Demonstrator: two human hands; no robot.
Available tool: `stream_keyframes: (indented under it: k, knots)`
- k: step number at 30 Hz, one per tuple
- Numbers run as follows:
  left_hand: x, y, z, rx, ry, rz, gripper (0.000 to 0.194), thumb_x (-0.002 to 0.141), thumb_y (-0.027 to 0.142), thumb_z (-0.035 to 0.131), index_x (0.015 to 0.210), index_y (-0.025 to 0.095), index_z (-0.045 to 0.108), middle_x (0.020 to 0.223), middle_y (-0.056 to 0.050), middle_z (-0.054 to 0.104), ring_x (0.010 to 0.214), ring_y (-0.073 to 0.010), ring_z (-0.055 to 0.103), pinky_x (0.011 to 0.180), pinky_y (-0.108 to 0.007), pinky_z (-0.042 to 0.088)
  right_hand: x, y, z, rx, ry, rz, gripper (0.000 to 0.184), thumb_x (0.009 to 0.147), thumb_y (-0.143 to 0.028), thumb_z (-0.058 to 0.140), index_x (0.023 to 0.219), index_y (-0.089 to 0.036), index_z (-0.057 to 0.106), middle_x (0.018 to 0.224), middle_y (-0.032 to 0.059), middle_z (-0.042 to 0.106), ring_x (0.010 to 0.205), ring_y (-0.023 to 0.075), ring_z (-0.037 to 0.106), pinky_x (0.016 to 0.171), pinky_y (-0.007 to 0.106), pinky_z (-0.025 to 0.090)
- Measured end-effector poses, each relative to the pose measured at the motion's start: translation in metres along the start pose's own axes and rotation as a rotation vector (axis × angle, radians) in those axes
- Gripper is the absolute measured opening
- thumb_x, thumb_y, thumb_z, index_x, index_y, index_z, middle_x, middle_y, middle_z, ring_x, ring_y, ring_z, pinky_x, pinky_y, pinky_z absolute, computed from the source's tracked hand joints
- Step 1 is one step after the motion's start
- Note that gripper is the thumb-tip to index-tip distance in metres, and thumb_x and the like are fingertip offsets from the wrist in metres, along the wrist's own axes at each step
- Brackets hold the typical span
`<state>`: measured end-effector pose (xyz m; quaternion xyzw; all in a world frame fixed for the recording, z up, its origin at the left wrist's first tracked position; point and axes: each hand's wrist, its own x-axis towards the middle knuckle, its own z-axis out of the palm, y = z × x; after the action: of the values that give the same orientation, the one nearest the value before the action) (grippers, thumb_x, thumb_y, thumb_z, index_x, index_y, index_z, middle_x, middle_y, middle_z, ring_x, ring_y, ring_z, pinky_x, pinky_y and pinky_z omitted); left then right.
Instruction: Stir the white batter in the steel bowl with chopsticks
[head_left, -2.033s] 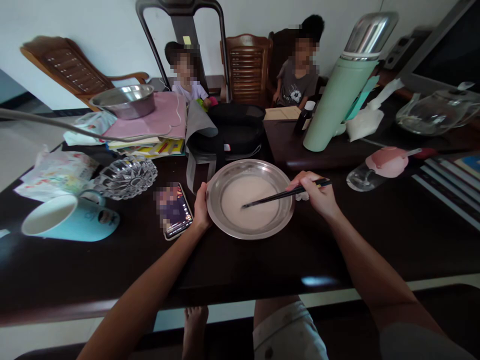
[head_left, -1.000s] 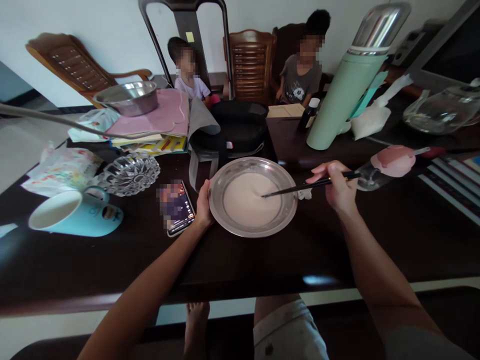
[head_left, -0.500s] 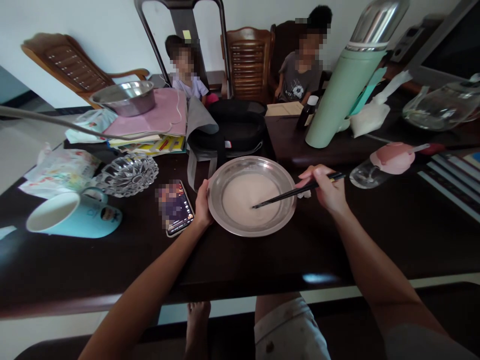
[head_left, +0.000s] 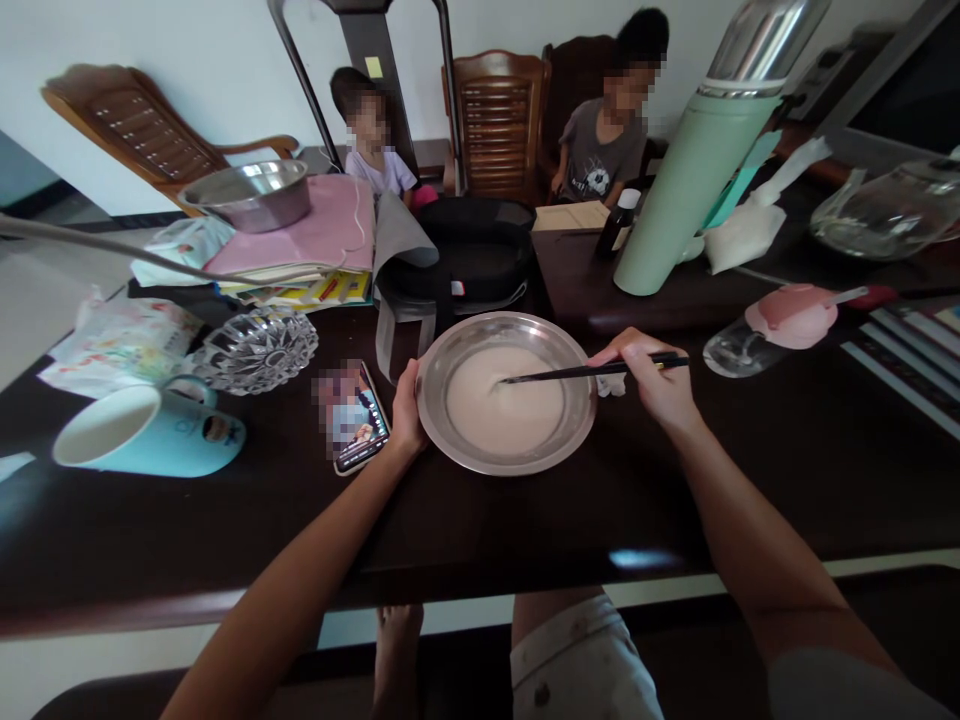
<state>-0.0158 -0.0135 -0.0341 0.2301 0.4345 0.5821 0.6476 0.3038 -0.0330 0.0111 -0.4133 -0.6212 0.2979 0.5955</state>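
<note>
A shallow steel dish point(head_left: 574, 428) of pale, creamy batter point(head_left: 504, 413) sits on the dark table point(head_left: 525, 520) in front of me. My left hand point(head_left: 407, 410) grips the dish's left rim, fingers closed on it. My right hand point(head_left: 651, 380) pinches a pair of dark chopsticks point(head_left: 577, 373). Their tips reach into the batter near its far middle.
A phone point(head_left: 352, 420) lies just left of the dish. Further left are a blue mug point(head_left: 142, 438) on its side and a cut-glass bowl point(head_left: 259, 349). A green thermos point(head_left: 697, 165), a pink-lidded bottle point(head_left: 772, 325) and a black pot point(head_left: 480, 255) stand behind. Two children sit across the table.
The chopstick tips have swept round in the batter, from its left to its right, then to the far middle. My left hand has stayed on the rim.
</note>
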Motion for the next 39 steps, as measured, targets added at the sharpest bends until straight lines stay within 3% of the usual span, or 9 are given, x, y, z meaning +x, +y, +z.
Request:
stream_keyframes:
  k: [4,9,15,20,25,30,33,36,39]
  knots:
    - [0.0009,-0.0008,-0.0015,0.006,-0.037,0.015,0.042,0.089,0.061,0.071,0.101,0.022,0.08,0.106,-0.011,0.087,0.131,-0.0439,0.074,0.109,-0.054,0.061,0.0014,0.0018,-0.0017,0.074,0.141,0.035,0.051,0.094,-0.071,0.074,0.076,-0.024,0.081,0.061,0.003,0.075,0.053,0.0196,0.071,0.053,0.033,0.06]
    - [0.0011,-0.001,-0.0021,0.017,-0.04,0.02,0.044,0.089,0.063,0.071,0.103,0.022,0.08,0.105,-0.01,0.087,0.128,-0.0442,0.075,0.108,-0.054,0.062,-0.0009,-0.0023,0.0025,0.02,-0.07,0.015,0.048,0.098,-0.067,0.072,0.077,-0.026,0.084,0.074,0.0056,0.081,0.066,0.0204,0.075,0.064,0.035,0.064]
    - [-0.0006,0.0001,-0.0005,0.008,-0.033,0.023,0.044,0.09,0.062,0.072,0.106,0.022,0.082,0.107,-0.011,0.087,0.129,-0.0437,0.074,0.108,-0.052,0.062,-0.0016,-0.0011,0.001,0.074,0.087,0.054,0.05,0.098,-0.068,0.072,0.076,-0.024,0.081,0.065,0.0046,0.077,0.058,0.0206,0.074,0.053,0.033,0.06]
    - [-0.0008,0.0001,-0.0003,0.008,-0.038,0.021,0.047,0.093,0.062,0.07,0.113,0.022,0.083,0.106,-0.009,0.087,0.126,-0.0419,0.076,0.107,-0.051,0.062,-0.0024,-0.0015,0.0031,0.05,-0.082,0.035,0.05,0.098,-0.068,0.072,0.076,-0.025,0.083,0.074,0.0067,0.082,0.07,0.0223,0.079,0.063,0.035,0.064]
    - [0.0,-0.0006,0.0002,0.017,-0.022,0.033,0.048,0.09,0.064,0.073,0.112,0.022,0.082,0.105,-0.009,0.087,0.125,-0.0432,0.076,0.108,-0.052,0.062,-0.0012,-0.0009,0.0025,0.065,0.087,0.05,0.05,0.096,-0.069,0.074,0.076,-0.025,0.082,0.068,0.0047,0.079,0.06,0.0204,0.074,0.057,0.034,0.062]
    - [-0.0023,0.0018,0.0024,0.016,-0.031,0.022,0.048,0.091,0.063,0.071,0.114,0.022,0.082,0.108,-0.009,0.087,0.128,-0.0432,0.075,0.108,-0.053,0.062,-0.0016,0.001,0.0017,0.065,-0.055,0.05,0.049,0.097,-0.069,0.072,0.077,-0.025,0.082,0.071,0.0056,0.08,0.065,0.0215,0.075,0.059,0.035,0.063]
    - [-0.0038,0.0034,0.0044,0.001,-0.026,0.003,0.044,0.094,0.059,0.067,0.113,0.022,0.083,0.108,-0.01,0.087,0.13,-0.0431,0.074,0.109,-0.053,0.062,-0.0014,0.0012,0.0008,-0.008,-0.021,0.012,0.047,0.098,-0.067,0.072,0.077,-0.026,0.084,0.078,0.0059,0.082,0.073,0.0215,0.078,0.067,0.036,0.066]
    - [-0.0038,0.0031,0.0052,-0.006,-0.032,-0.006,0.045,0.094,0.059,0.066,0.113,0.022,0.082,0.109,-0.011,0.087,0.131,-0.0434,0.074,0.109,-0.054,0.061,-0.0011,0.0022,-0.0002,0.07,0.061,0.045,0.047,0.099,-0.066,0.073,0.078,-0.025,0.084,0.069,0.0037,0.078,0.059,0.0184,0.073,0.057,0.033,0.062]
    - [-0.0025,0.0018,0.004,0.004,-0.045,0.012,0.048,0.091,0.063,0.07,0.114,0.022,0.082,0.11,-0.01,0.087,0.131,-0.044,0.074,0.109,-0.054,0.061,-0.0012,0.002,0.0002,0.126,-0.021,0.062,0.046,0.099,-0.066,0.072,0.08,-0.025,0.085,0.066,0.003,0.077,0.054,0.0177,0.07,0.053,0.032,0.06]
